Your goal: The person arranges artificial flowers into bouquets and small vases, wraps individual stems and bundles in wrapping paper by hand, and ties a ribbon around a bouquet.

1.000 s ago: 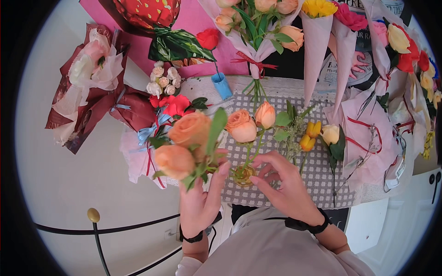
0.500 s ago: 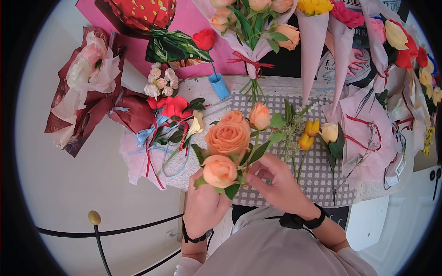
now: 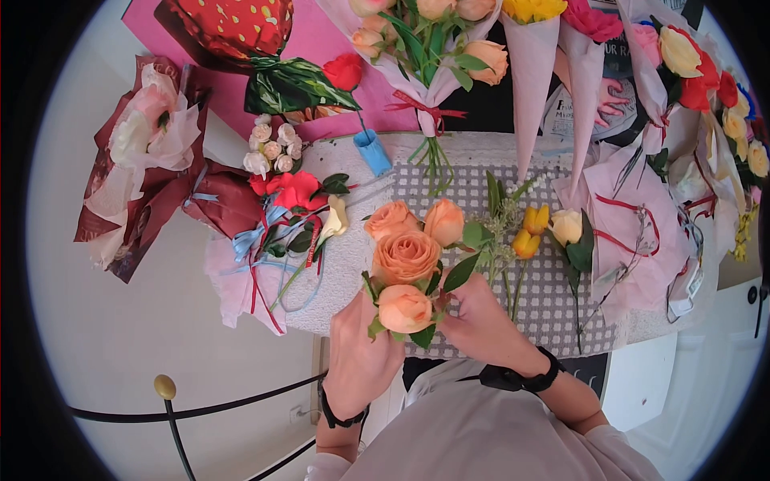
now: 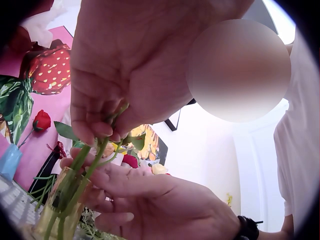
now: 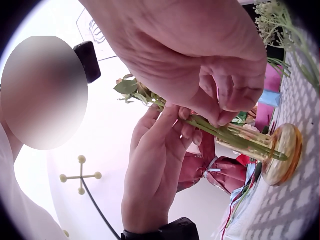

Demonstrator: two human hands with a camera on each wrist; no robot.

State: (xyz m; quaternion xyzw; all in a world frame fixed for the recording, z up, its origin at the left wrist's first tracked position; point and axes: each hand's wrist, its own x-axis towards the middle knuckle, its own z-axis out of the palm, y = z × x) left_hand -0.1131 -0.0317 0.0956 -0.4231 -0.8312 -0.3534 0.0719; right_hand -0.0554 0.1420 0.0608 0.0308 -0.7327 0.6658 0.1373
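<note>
Peach roses (image 3: 405, 256) stand bunched over the checkered mat (image 3: 553, 297); two more peach blooms (image 3: 443, 220) sit just behind them. My left hand (image 4: 102, 134) pinches the green stems (image 4: 85, 165) from above, and they run down into a small amber glass vase (image 4: 57, 210). My right hand (image 5: 217, 112) curls its fingertips round the same stems at the mouth of the vase (image 5: 260, 145). In the head view the left hand (image 3: 357, 345) and right hand (image 3: 477, 321) meet under the blooms, which hide the vase.
Loose yellow and cream flowers (image 3: 533, 228) lie on the mat to the right. Wrapped bouquets (image 3: 265, 216) crowd the left, back and right of the table. A blue-holdered red rose (image 3: 353, 88) stands behind. A black metal rail (image 3: 172, 401) runs below left.
My left hand carried two peach roses from the left over to the vase and lowered them beside the other blooms. The right hand stayed at the vase and closed on the stems.
</note>
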